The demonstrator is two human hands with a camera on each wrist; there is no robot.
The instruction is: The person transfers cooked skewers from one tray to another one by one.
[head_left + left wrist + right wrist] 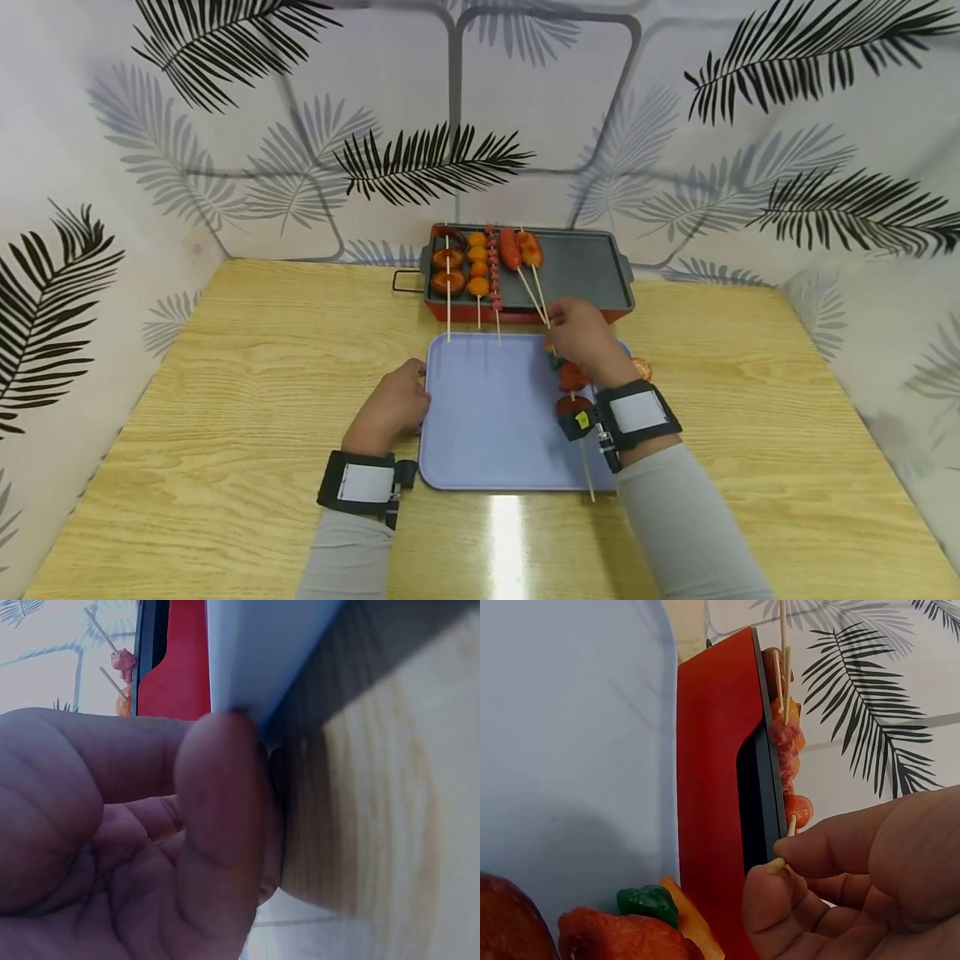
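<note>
At the left edge of a pale blue tray [495, 417], my left hand [392, 402] grips the rim. The left wrist view shows a fingertip [229, 739] pressed against that tray edge, close over the wood. My right hand [581, 333] pinches the end of a skewer stick [777, 865] between thumb and forefinger, in front of the grill. Up that stick shows a smooth red sausage [799, 811], which lies on the griddle [581, 267] beside an orange-brown skewered piece [529, 248]. Beneath the right forearm, a mixed skewer [574, 377] lies along the tray's right side.
The red-sided grill stands at the back against a leaf-print cloth. Its left half carries a skewer of brown round slices [447, 283], one of orange balls [477, 268] and one of small pink pieces [493, 275]. A wire handle [406, 281] juts left over the wooden table [247, 400].
</note>
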